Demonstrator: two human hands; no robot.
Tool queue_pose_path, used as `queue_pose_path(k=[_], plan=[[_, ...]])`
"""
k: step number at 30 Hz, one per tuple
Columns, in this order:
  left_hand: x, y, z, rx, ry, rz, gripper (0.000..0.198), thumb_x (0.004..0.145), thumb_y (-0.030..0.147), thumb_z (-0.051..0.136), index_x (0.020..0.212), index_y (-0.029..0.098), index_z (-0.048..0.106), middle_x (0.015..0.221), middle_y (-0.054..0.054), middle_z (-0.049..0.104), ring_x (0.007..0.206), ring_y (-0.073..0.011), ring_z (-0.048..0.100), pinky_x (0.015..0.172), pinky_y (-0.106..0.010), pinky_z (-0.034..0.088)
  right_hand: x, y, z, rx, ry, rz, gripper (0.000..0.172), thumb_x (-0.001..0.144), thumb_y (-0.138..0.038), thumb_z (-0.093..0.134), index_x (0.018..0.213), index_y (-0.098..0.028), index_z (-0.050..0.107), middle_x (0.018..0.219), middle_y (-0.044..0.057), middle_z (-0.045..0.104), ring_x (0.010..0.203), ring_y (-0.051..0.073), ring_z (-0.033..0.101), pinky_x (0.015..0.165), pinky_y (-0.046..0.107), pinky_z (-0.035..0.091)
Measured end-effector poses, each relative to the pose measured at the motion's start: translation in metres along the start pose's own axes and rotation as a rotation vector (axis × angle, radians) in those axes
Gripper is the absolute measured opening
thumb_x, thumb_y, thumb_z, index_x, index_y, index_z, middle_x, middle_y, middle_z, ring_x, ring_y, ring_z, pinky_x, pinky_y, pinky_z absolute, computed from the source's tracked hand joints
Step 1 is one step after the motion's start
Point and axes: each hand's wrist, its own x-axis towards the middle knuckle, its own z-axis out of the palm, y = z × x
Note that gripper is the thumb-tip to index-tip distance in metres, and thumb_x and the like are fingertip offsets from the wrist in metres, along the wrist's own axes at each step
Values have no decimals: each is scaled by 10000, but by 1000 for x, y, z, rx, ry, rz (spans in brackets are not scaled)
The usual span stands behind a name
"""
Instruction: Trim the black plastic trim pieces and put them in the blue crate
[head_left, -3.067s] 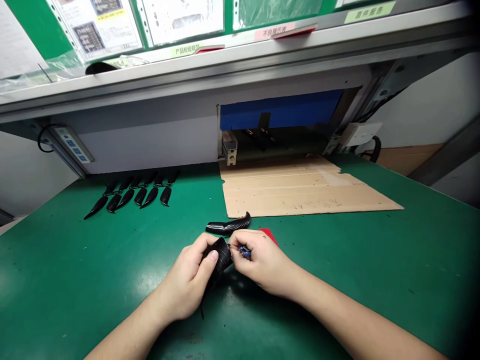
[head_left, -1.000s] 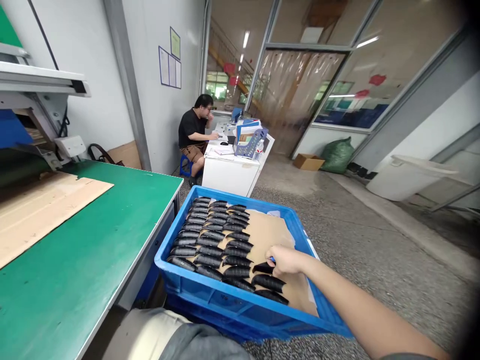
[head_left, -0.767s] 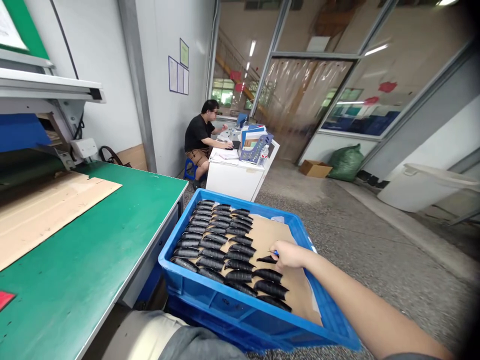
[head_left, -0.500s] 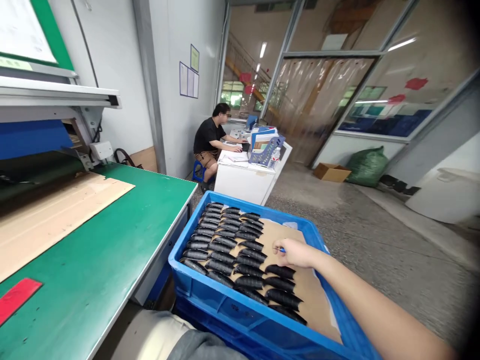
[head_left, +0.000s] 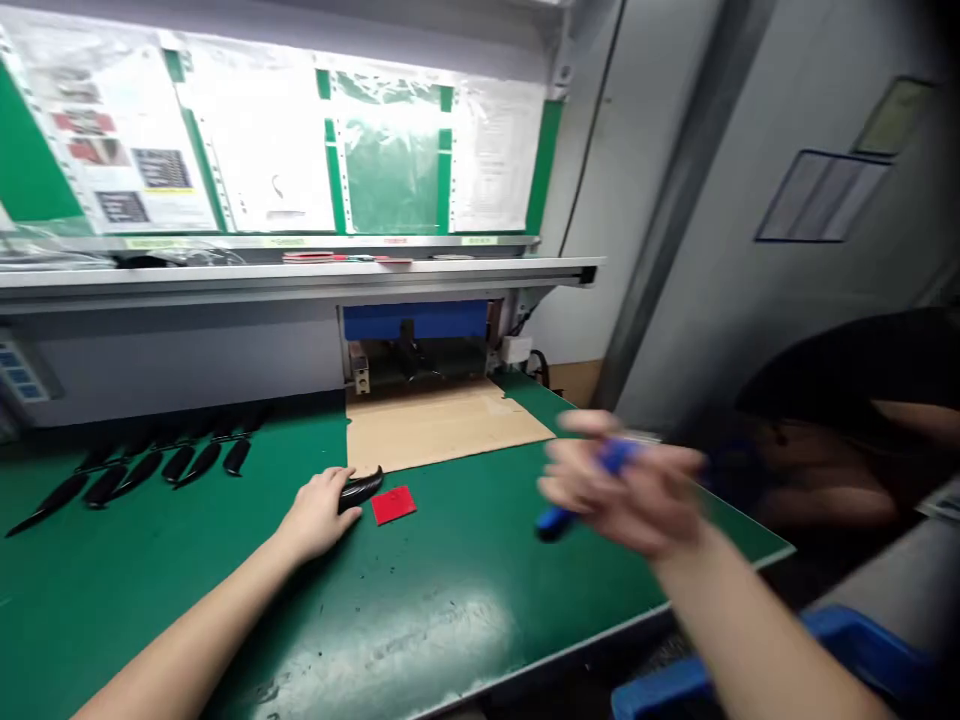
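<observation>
On the green tabletop, my left hand closes over a glossy black curved piece, whose narrow tip sticks out to the right. Just right of it lies a small red pad. My right hand, smeared by motion, is raised over the table's right part. Its fingers wrap round a slim blue tool with a dark end; the kind of tool is too blurred to tell. Several more black curved pieces lie in a row at the far left.
Brown cardboard lies in front of an opening under the shelf. The green table ends at its right edge. A blue crate stands below at lower right, and a seated person is at far right.
My view has swung left from the crate of black pieces to the table. My right hand has left the crate with the blue tool. My left hand now shows, on a black piece.
</observation>
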Motion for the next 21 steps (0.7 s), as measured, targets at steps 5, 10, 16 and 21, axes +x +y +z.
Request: queue_pose_path(k=[5,10,16,21], plan=[[1,3,-3,-94,-23,-17,460,780,296,637,1238,271,596,1057,-91,654,1037,-321,552,929,-463,398,115,-23,133,-114,-138,-109,361,962,-456,566,829,-127,633,755,-2,624,610,117,587,611,261,526],[-15,-4,-17,-283,67,-88,449,910,403,482,1334,256,505,1199,-95,605,1118,-270,528,964,-389,398,137,-17,196,-77,-27,-178,123,905,-280,626,994,-197,640,916,24,663,835,181,625,733,286,499],[-34,-7,-28,-1163,275,-321,500,965,487,387,1374,203,428,1257,-121,574,934,-180,553,858,-300,423,104,-12,232,-19,2,-252,351,930,-413,578,1229,-241,511,1133,69,594,1043,263,549,902,414,424],[-41,-2,-31,-1647,292,-309,381,935,380,541,1282,225,530,1276,-93,555,938,-137,509,933,-295,385,92,-26,243,-101,-79,-375,462,976,-598,405,1271,-251,479,1065,87,571,971,274,521,821,407,409]])
